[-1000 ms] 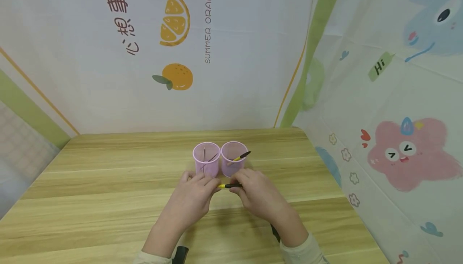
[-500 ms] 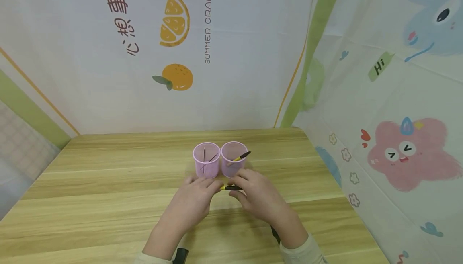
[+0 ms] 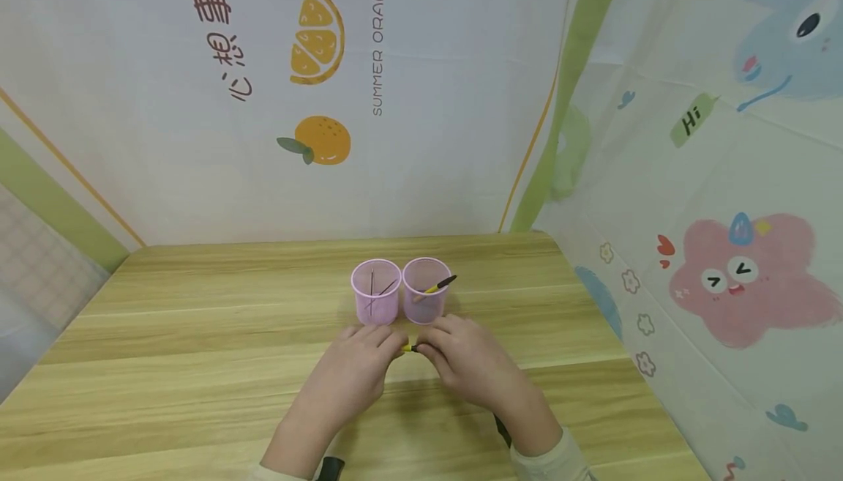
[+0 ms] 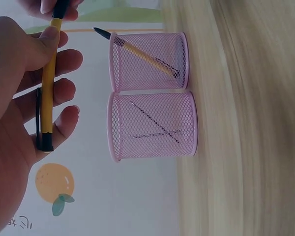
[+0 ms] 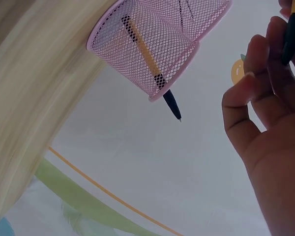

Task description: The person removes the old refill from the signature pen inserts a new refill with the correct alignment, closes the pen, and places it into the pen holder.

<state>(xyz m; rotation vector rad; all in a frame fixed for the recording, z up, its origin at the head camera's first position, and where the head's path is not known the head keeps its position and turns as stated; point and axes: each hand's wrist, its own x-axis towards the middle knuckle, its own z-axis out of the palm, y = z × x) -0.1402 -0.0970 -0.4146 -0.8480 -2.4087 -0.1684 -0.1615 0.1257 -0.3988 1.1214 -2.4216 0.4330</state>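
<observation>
A yellow ballpoint pen (image 4: 47, 93) with a black front section, black clip and black end is held level between both hands. My left hand (image 3: 356, 371) grips its yellow barrel, the thumb pressing along it and the fingers curled behind. My right hand (image 3: 470, 364) pinches the black front section, seen close up in the right wrist view as a dark front section (image 5: 291, 39). Just beyond the hands stand two pink mesh pen cups. The right cup (image 3: 424, 310) holds another yellow and black pen (image 3: 446, 282), leaning, tip up. Thin dark rods (image 4: 156, 123) lean inside the left cup (image 3: 377, 311).
Both cups stand side by side, rims touching or nearly so, on the wood-grain table (image 3: 197, 320). A white printed cloth (image 3: 435, 173) hangs behind the table, and another patterned cloth (image 3: 612, 210) hangs along the right side.
Both hands have drawn slightly toward me with the pen. The right fingers loosened on the black section, then pinched it again nearer the yellow barrel. The cups have stayed put.
</observation>
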